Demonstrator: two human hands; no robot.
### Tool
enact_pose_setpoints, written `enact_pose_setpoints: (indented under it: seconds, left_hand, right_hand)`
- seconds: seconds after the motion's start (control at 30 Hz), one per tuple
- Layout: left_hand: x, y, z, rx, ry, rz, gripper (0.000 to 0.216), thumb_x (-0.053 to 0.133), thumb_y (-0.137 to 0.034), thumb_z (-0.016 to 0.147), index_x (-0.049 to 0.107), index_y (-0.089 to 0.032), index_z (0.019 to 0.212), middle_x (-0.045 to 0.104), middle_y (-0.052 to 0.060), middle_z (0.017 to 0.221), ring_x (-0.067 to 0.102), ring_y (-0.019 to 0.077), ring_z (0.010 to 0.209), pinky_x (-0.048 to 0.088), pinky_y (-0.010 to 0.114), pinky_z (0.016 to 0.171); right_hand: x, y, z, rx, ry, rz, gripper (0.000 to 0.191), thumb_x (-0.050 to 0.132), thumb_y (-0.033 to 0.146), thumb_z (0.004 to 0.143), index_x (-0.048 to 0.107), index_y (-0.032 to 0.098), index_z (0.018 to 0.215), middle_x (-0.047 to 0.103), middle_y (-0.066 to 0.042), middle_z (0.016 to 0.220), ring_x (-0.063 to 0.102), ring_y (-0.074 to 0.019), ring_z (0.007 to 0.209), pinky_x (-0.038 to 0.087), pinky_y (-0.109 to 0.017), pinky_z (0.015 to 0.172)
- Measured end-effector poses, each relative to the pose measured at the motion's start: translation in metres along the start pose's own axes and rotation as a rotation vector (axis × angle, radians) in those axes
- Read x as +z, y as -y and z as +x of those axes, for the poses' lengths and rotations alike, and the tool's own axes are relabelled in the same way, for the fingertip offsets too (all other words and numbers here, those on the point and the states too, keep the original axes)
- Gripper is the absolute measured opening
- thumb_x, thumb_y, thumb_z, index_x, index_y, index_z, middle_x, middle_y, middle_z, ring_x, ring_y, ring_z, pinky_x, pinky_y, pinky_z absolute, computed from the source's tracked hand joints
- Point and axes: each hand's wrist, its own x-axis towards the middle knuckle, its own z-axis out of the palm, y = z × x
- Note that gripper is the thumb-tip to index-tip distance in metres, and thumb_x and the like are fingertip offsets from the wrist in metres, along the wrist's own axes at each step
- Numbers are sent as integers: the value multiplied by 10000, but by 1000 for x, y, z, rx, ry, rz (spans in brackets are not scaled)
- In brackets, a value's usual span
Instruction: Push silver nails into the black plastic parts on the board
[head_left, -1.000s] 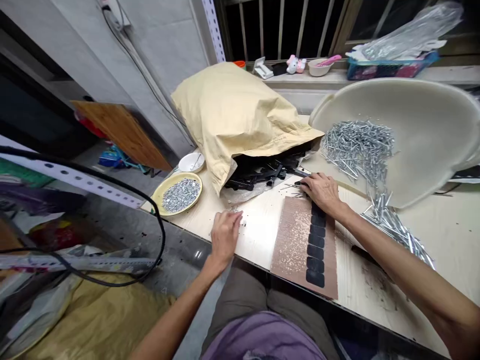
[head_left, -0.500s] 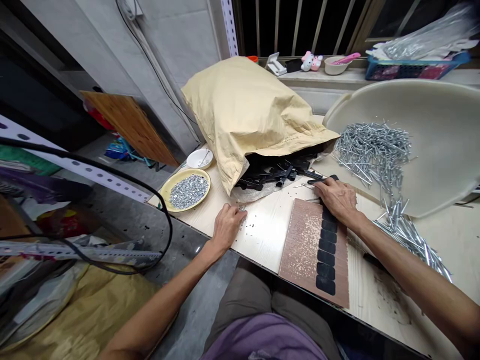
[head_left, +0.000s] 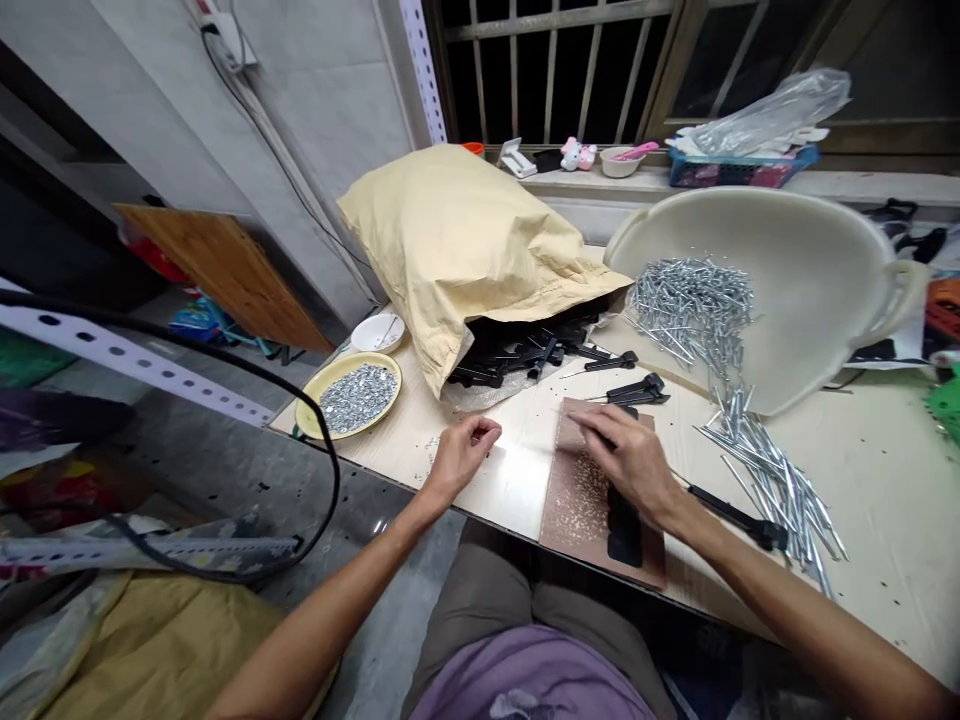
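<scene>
My left hand (head_left: 463, 455) is closed in a pinch above the front of the table; anything between its fingertips is too small to make out. Tiny metal pieces (head_left: 431, 450) lie scattered beside it. Over a brown board (head_left: 559, 500), my right hand (head_left: 628, 458) has its thumb and fingers drawn together, pointing left. Whatever it grips is blurred. Dark rounded pads (head_left: 624, 535) run in a row down the board, partly under this hand. Black plastic parts with thin metal rods (head_left: 637, 390) rest behind the board, and another such part (head_left: 739, 515) lies right of my wrist.
A yellow dish (head_left: 304, 412) of small metal pieces and a white bowl (head_left: 367, 332) stand left. A large paper sack (head_left: 465, 220) spills black parts. At right, a tilted white basin (head_left: 810, 280) holds metal pins, with more pins (head_left: 787, 470) heaped before it.
My right hand has come back from the black parts behind the board and moved left over it. My left hand has lifted off the small metal pieces. The view has shifted right.
</scene>
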Motion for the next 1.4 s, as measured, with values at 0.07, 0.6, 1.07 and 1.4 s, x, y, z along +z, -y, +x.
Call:
enact_pose_setpoints:
  seconds: [0.07, 0.6, 1.07, 1.4]
  left_hand:
    - [16, -15, -2, -152, -17, -330, 198, 598, -328, 797, 622, -133, 823, 636, 41, 751, 573, 129, 640, 462, 248, 596]
    - [50, -53, -14, -236, 19, -808, 227, 737, -298, 687, 661, -107, 785, 642, 16, 705, 604, 90, 629, 502, 224, 664]
    - [53, -49, -12, -260, 168, -688, 325, 759, -327, 658, 696, -109, 892, 674, 39, 748, 604, 92, 589, 493, 215, 600]
    - [59, -48, -11, -203, 157, -620, 285, 733, -335, 686, 697, -120, 868, 670, 27, 712, 598, 97, 567, 490, 219, 586]
  right_hand:
    - [5, 17, -8, 9, 1, 48, 306, 431, 213, 921, 610, 217, 1169, 631, -53, 953, 587, -159, 825, 502, -291, 715]
    - [0, 30, -33, 46, -44, -255, 271, 434, 259, 936, 622, 291, 1130, 621, -31, 929, 559, -163, 839, 412, -264, 659]
    - [-7, 31, -39, 60, -75, -400, 266, 404, 295, 954, 644, 201, 888, 638, -50, 813, 544, -167, 782, 340, -285, 671]
    - [0, 25, -43, 72, -66, -437, 271, 395, 330, 956, 618, 201, 872, 637, -49, 812, 541, -170, 758, 318, -295, 671]
